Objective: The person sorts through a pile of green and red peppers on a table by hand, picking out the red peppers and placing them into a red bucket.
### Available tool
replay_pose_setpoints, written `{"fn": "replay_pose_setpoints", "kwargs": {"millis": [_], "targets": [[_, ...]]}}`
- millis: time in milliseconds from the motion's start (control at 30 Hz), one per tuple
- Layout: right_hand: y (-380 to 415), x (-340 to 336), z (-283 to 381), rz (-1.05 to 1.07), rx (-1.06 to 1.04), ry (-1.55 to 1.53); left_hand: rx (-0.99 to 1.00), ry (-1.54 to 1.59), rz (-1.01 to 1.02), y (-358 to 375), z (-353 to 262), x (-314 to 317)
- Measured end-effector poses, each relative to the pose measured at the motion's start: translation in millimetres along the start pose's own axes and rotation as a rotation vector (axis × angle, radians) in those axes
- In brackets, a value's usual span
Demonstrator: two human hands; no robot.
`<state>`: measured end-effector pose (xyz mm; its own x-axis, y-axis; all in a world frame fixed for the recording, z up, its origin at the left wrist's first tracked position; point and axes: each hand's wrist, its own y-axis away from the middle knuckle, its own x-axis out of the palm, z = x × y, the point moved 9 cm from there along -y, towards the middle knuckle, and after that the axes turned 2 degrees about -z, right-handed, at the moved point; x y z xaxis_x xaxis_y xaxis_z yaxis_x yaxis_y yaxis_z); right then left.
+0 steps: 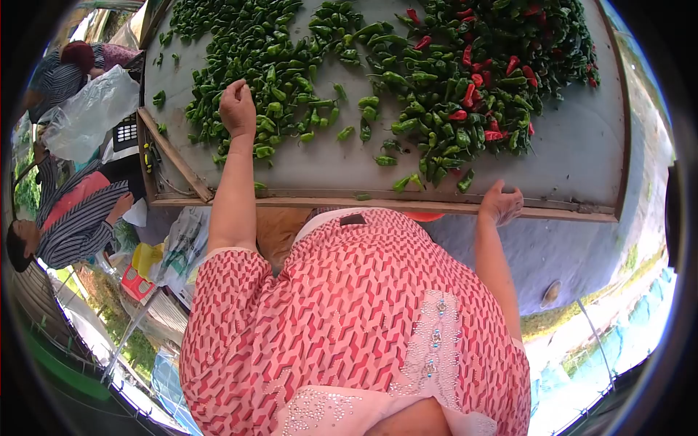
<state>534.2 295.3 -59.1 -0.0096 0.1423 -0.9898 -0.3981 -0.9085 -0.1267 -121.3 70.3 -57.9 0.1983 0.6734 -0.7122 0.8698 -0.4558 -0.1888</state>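
A big heap of green peppers [291, 65] is spread over a grey table top [574, 145], with red peppers [472, 94] mixed in on the right side. My left hand [238, 109] reaches far into the green heap, knuckles up, its fingers curled down on green peppers. My right hand [502, 203] lies at the table's wooden front edge [327, 200], fingers loosely bent and holding nothing, just below the nearest peppers. My pink patterned dress [349, 312] fills the lower middle.
Two other people in striped clothes [80, 218] are at the left beside the table. A clear plastic bag [91, 109] and a calculator [126, 132] lie at the table's left end. Bags and a red crate [137, 282] sit on the ground below.
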Motion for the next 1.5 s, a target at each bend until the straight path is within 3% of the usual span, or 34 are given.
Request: {"fn": "replay_pose_setpoints", "kwargs": {"millis": [67, 167, 233, 400, 633, 833, 967, 1167, 1233, 1300, 1400, 1433, 1500], "targets": [[2, -5, 4, 0.032, 0.052, -0.005, -0.061, -0.014, -0.079, 3, 3, -14], [1, -5, 4, 0.043, 0.045, 0.024, -0.117, 0.138, 0.073, 37, 0, 17], [1, 3, -2, 0.031, 0.009, 0.041, -0.007, 0.034, 0.198, 75, -44, 36], [0, -3, 1, 0.067, 0.027, 0.018, 0.511, 0.059, 0.450, 148, -172, 103], [-2, 1, 2, -0.011, -0.035, 0.008, 0.894, -0.149, 0.571, 139, -269, 208], [-1, 0, 0, -0.068, -0.069, 0.000, 0.812, -0.393, 0.674, 90, -234, 251], [-2, 2, -1, 0.016, -0.043, 0.002, 0.790, -0.575, 0.596, 46, -168, 209], [2, -4, 2, 0.025, -0.041, -0.001, 0.495, -0.818, 0.562, -9, -55, 106], [0, 0, 0, 0.016, -0.047, 0.005, 0.312, -0.667, 0.512, -28, -33, 84], [0, 1, 1, 0.023, -0.036, 0.015, 0.263, -0.498, 0.296, -42, -26, 60], [1, -3, 6, 0.032, -0.021, 0.032, 0.100, -0.436, 0.129, -41, -12, 47], [1, -5, 6, 0.018, -0.034, 0.038, 0.193, -0.414, 0.007, -29, -43, 41], [0, -3, 6, 0.000, -0.050, 0.047, 0.260, -0.293, 0.098, -12, -63, 64]]}}
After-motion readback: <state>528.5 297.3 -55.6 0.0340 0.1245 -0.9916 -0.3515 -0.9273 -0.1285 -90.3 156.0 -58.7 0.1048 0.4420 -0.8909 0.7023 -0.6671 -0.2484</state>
